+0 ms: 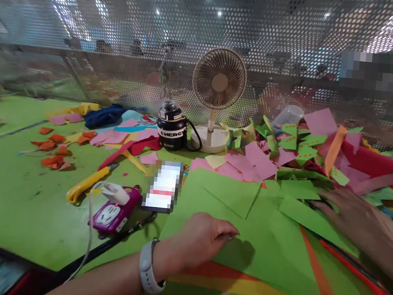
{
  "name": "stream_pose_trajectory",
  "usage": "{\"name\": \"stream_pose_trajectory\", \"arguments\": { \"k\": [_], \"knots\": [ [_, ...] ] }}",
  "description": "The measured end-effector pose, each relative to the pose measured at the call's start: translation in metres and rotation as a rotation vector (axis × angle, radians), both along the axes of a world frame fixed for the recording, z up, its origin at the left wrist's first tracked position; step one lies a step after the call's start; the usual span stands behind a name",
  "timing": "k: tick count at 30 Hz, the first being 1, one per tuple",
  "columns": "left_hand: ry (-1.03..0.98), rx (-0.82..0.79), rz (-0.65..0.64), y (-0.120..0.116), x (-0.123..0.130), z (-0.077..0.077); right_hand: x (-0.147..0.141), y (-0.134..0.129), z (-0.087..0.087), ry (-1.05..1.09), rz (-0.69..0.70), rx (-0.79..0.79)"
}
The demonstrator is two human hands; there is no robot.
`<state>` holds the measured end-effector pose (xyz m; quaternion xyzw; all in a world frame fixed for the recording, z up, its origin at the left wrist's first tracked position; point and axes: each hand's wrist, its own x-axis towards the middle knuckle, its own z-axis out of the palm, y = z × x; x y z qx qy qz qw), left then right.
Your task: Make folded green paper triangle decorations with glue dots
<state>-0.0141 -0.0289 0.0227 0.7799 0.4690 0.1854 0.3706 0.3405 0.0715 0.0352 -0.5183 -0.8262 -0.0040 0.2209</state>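
Observation:
My left hand (203,238), with a pale watch band on its wrist, is closed over the large green paper sheets (277,248). Its thumb and fingers are pinched together, and what they hold, if anything, is too small to name. At the right my right hand (349,218) reaches over small green paper pieces (314,219); its fingertips are partly hidden by the paper, and its grip is unclear. A red pen-like tool (359,276) lies below that hand. Orange and yellow sheets show under the green ones.
Behind the sheets stand a beige fan (219,82) and a black bottle (172,131). To the left lie a phone (163,186), a purple power socket (115,211) and a yellow-handled cutter (86,185). Colored scraps (250,162) spread along the mesh partition (141,31).

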Motion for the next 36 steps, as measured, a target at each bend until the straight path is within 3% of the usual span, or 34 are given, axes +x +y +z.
{"name": "stream_pose_trajectory", "arguments": {
  "k": [2,5,7,10,15,19,21,25,29,36],
  "knots": [
    [0.018,-0.011,-0.010,-0.001,-0.001,0.003,-0.035,0.004,-0.001,-0.122,0.048,-0.047],
    [0.022,-0.001,0.006,0.001,-0.001,0.003,-0.105,0.014,-0.005,-0.151,0.296,-0.251],
    [-0.012,0.012,0.028,0.003,-0.002,0.000,-0.143,0.025,-0.011,-0.162,0.389,-0.275],
    [-0.092,0.001,0.071,0.006,-0.003,-0.007,-0.172,0.043,-0.019,-0.224,0.418,-0.306],
    [-0.339,-0.088,0.266,0.016,-0.009,-0.017,-0.171,0.051,-0.015,-0.154,0.323,-0.470],
    [-0.565,0.048,0.567,0.028,-0.016,-0.017,-0.161,0.028,-0.001,0.187,0.309,-0.756],
    [-0.721,-0.038,0.629,0.032,-0.018,-0.015,-0.159,0.009,0.003,0.347,0.290,-0.921],
    [-0.894,-0.327,0.558,0.032,-0.015,-0.015,-0.165,-0.032,-0.001,0.534,0.238,-1.081],
    [-0.856,-0.361,0.524,0.027,-0.011,-0.018,-0.170,-0.051,-0.011,0.669,0.242,-1.207],
    [-0.797,-0.352,0.513,0.024,-0.007,-0.020,-0.165,-0.049,-0.033,0.694,0.183,-1.202]
  ]
}}
